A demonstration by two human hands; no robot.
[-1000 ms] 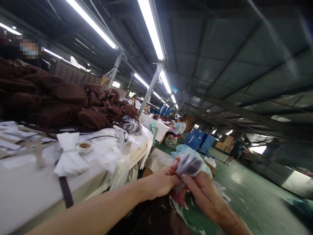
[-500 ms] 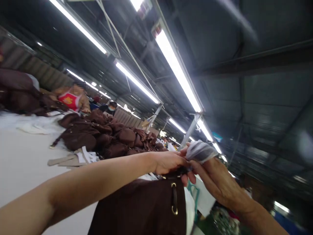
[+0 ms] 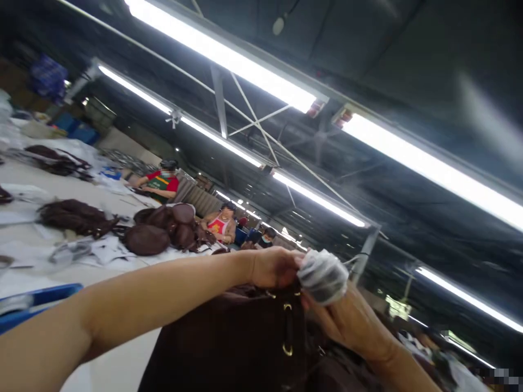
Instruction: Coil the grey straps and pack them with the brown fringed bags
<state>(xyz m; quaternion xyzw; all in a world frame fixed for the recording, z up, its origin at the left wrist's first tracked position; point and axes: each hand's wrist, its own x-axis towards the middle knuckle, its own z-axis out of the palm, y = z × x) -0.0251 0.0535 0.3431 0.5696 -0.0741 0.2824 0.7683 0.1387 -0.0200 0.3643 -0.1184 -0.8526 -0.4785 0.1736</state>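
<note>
A dark brown bag (image 3: 229,337) with gold-coloured eyelets and a short strap loop fills the lower middle of the head view. At its top edge, my left hand (image 3: 275,267) is closed, with its fingertips against a crumpled, whitish, see-through wrapping (image 3: 324,275). My right hand (image 3: 347,321) reaches in from the right, curled beneath and behind that wrapping at the bag's upper corner. The wrapping covers most of the right fingers, and what lies inside it cannot be made out.
Brown bags (image 3: 163,228) lie piled on the pale table (image 3: 110,359) among white sheets. A blue tray (image 3: 41,305) is at the left edge. Several people sit across the table, one in a red-sleeved top (image 3: 161,185). Tube lights (image 3: 229,49) hang overhead.
The view has swung left, bringing the blue tray and another person into sight. Both hands stay at the bag's top, and the whitish wrapping now bulges rounder between them.
</note>
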